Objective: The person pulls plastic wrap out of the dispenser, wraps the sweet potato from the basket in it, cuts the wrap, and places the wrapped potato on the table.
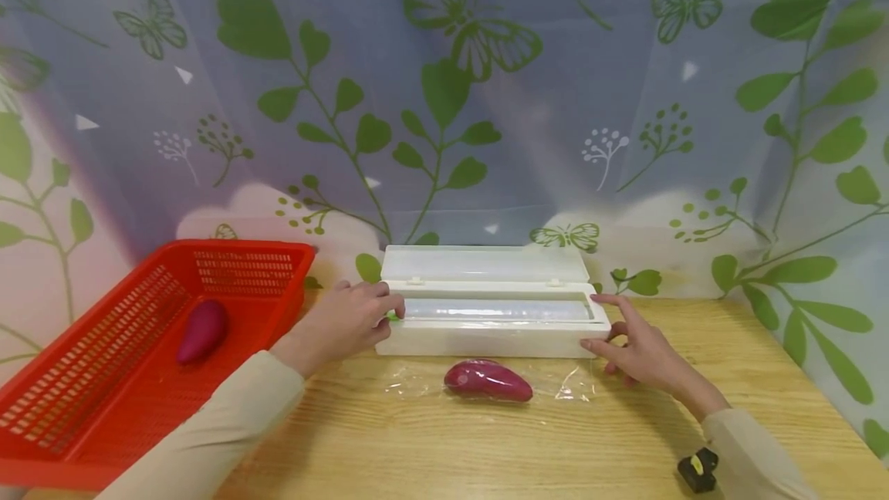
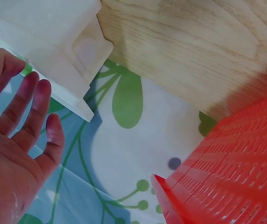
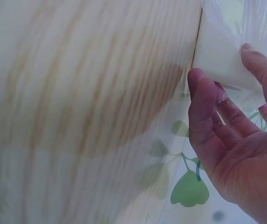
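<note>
A white cling film dispenser lies on the table with its lid raised and a roll of clear film inside. At its left end, my left hand pinches a small green slider between thumb and index finger, the other fingers loosely bent. My right hand holds the dispenser's right end, thumb and fingers spread around the corner. Clear film reaches from the box's front onto the table, over a purple sweet potato.
A red plastic basket stands at the left, with another purple sweet potato inside. Near my right sleeve lies a small black object with a yellow mark. A leaf-and-butterfly patterned curtain hangs right behind the table.
</note>
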Available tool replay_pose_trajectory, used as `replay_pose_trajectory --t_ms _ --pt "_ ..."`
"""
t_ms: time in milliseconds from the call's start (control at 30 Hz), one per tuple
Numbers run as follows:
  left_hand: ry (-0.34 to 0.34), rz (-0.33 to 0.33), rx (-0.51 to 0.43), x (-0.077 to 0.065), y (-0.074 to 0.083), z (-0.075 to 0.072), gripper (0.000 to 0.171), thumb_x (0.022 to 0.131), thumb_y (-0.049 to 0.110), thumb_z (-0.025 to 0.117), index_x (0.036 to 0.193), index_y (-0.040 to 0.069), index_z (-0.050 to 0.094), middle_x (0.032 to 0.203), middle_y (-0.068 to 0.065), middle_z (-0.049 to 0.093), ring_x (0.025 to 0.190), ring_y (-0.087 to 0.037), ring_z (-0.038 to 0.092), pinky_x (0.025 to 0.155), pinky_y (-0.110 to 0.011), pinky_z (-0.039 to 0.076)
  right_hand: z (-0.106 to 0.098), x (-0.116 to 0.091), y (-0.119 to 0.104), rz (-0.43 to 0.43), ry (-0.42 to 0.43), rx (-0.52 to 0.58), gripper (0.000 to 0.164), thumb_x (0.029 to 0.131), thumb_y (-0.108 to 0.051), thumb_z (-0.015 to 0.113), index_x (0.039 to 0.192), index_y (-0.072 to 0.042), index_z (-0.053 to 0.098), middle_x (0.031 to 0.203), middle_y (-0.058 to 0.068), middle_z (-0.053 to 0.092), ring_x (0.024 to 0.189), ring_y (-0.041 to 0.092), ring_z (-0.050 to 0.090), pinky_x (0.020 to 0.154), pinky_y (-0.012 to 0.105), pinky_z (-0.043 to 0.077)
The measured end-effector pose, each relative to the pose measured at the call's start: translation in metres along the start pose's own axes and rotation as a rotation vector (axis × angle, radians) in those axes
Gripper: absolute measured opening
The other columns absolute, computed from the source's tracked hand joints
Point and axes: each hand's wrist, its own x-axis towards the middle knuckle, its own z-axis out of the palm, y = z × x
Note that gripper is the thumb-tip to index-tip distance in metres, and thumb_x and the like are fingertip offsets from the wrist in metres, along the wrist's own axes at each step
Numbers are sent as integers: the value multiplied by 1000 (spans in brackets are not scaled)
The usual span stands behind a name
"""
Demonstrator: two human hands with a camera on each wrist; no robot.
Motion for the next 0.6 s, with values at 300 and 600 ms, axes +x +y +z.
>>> replay_pose_trajectory --t_ms 300,600 --pt "-9 -2 -15 -2 -4 -2 14 88 13 72 98 22 69 84 4 66 73 -14 63 64 -30 48 0 1 0 0 3 -6 79 97 -31 72 158 -21 23 90 15 66 56 21 65 42 29 49" --pt "-27 -39 -22 -7 -9 -3 13 87 15 74 96 22 68 81 4 64 69 -13 58 60 -28 48 0 0 0 4 -4 7 80 97 -31 71 159 -21 22 92 15 67 55 21 64 42 31 49"
